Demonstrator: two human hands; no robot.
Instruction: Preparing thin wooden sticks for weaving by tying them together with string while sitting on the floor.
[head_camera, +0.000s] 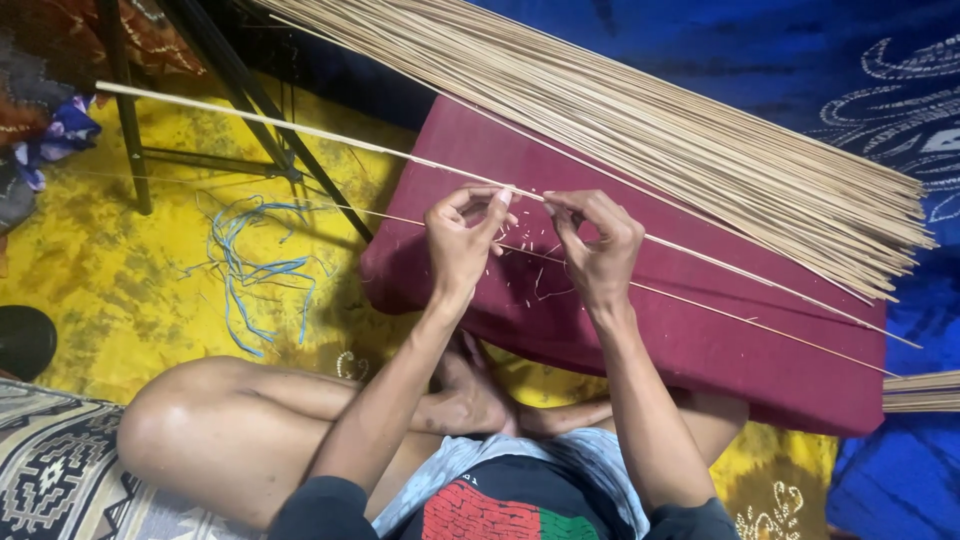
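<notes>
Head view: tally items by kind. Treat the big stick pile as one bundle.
Hands: 2, left hand and right hand, both pinching one thin stick
Loose thin sticks on the maroon cushion: 2, the held one and a second stick
Large stick bundle: 1
Maroon cushion: 1
Blue string tangle: 1
Total: 7

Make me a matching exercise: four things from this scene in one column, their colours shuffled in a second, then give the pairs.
1. cushion
2. strings
3. floor cloth
4. stick bundle

a. yellow
b. pale tan
c. maroon
d. light blue

Pairs: 1-c, 2-d, 3-a, 4-b. The left hand and right hand pinch one thin stick above the cushion.
</notes>
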